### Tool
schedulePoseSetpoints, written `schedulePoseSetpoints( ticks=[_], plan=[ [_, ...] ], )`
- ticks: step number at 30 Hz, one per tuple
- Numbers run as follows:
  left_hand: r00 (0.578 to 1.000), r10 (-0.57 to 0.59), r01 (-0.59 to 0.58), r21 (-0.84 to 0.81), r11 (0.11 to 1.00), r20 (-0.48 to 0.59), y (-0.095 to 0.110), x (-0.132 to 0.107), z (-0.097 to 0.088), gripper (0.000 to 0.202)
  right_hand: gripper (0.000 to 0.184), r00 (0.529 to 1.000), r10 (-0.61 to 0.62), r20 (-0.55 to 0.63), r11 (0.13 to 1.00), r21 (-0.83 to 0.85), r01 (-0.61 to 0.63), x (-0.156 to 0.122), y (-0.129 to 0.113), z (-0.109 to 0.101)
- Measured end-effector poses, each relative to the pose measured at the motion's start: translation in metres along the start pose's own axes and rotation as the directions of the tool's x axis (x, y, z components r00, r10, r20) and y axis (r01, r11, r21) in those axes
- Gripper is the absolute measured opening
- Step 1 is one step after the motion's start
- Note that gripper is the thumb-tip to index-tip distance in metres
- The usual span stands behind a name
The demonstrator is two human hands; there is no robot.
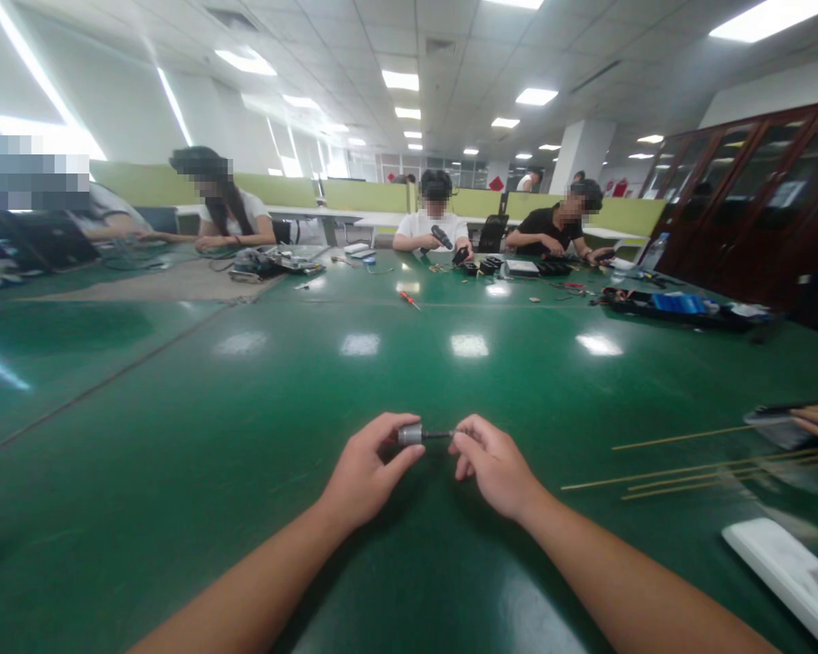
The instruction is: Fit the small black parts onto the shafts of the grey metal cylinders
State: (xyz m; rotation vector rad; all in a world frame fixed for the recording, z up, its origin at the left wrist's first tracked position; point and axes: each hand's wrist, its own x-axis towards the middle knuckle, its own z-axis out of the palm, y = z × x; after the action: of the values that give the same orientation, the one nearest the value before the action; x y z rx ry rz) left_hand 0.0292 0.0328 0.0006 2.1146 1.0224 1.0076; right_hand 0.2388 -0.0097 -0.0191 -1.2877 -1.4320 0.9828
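Observation:
Near the middle of the green table (pixel 300 391), both hands are at one small part, a grey metal cylinder (pixel 411 435) with a thin dark shaft (pixel 440 434) out of its right side. My left hand (pixel 368 463) grips the cylinder between thumb and fingers. Around the far end of the shaft, the thumb and forefinger of my right hand (pixel 494 461) are pinched, hiding its tip. The part lies about level, just above the tabletop. What kind of part it is, I cannot tell for sure.
Thin yellowish sticks (pixel 654 479) lie at the right, beyond a white oblong box (pixel 783 572). Farther off are an orange screwdriver (pixel 409 299) and a black tray (pixel 682 309) with blue things. Several people sit along the far side; one (pixel 436 218) holds a power tool.

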Motion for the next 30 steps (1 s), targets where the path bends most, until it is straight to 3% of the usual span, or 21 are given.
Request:
schedulePoseSetpoints(
  ticks=[22, 30],
  plan=[
    [1.000, -0.019, 0.019, -0.004, 1.000, -0.010, -0.0009, 0.0004, -0.0011, 0.027, 0.017, 0.999, 0.024, -0.032, 1.000, -0.016, -0.025, -0.0009, -0.0001, -0.0016],
    [0.981, -0.170, 0.166, -0.048, 0.985, -0.097, -0.0035, 0.0038, -0.0042, 0.031, 0.036, 0.994, 0.093, -0.054, 0.992, 0.094, -0.088, -0.0003, 0.0004, -0.0009]
  ],
)
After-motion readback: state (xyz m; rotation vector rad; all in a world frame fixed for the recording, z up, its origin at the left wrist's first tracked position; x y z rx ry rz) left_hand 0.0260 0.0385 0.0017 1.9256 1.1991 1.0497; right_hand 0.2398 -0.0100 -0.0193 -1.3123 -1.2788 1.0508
